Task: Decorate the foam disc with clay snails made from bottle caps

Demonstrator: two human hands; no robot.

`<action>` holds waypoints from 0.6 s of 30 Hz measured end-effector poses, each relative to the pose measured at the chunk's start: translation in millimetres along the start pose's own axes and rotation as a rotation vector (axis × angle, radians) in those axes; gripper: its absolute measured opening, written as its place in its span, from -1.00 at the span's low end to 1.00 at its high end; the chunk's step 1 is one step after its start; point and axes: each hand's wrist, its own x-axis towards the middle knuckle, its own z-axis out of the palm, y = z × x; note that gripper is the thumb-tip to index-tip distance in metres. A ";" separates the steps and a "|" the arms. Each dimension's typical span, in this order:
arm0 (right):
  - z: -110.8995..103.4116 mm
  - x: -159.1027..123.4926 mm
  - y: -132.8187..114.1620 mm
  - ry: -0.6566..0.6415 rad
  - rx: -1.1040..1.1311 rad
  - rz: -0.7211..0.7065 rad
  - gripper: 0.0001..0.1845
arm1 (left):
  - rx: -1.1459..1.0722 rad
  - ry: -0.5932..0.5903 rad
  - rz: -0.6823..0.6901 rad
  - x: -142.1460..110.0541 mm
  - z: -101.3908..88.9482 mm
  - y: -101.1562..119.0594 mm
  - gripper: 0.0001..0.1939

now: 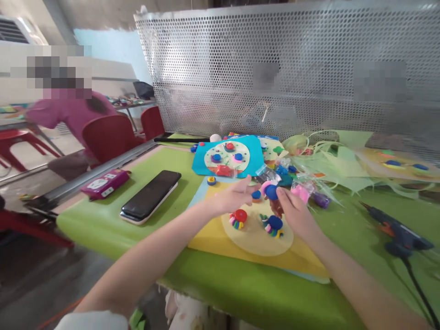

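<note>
Between the thumb and fingers of my right hand (296, 211) is a round blue cap-like piece (271, 191) with a pink clay-like strip (264, 187) along its edge. My left hand (235, 198) is close by on the left, fingers stretched toward it and thumb raised. Another blue round piece (256, 195) shows just under the left fingertips; contact is unclear. Below the hands lies a yellow sheet (206, 236) bearing a pale cream oval (256, 245). On the oval sit a red cap-like piece (240, 215) and a dark blue one (275, 223), each fringed with small coloured strips.
A glue gun (400, 231) with a cord lies at the right. Plastic bags of clay (300, 192) and pale green strips (330, 151) are behind. A decorated turquoise sheet (199, 160), a phone (151, 195) and a purple box (106, 183) lie on the green table (206, 284). Metal mesh (292, 41) stands behind.
</note>
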 end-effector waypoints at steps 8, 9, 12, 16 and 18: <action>-0.4 1.2 5.0 -0.010 -0.024 0.004 -0.57 | -0.006 -0.033 0.016 7.1 -4.9 -3.2 -0.09; -0.7 1.4 5.8 -0.014 -0.021 0.001 -0.57 | -0.007 -0.033 0.020 6.9 -5.0 -2.7 -0.09; -1.1 1.7 8.1 -0.011 -0.016 -0.003 -0.56 | -0.005 -0.036 0.028 6.7 -4.8 -2.1 -0.09; -1.5 2.0 10.1 -0.002 -0.018 -0.007 -0.55 | 0.001 -0.042 0.024 7.8 -4.7 -5.2 -0.13; -1.8 2.1 10.4 -0.004 -0.018 -0.013 -0.55 | 0.006 -0.047 0.027 8.0 -5.1 -7.1 -0.16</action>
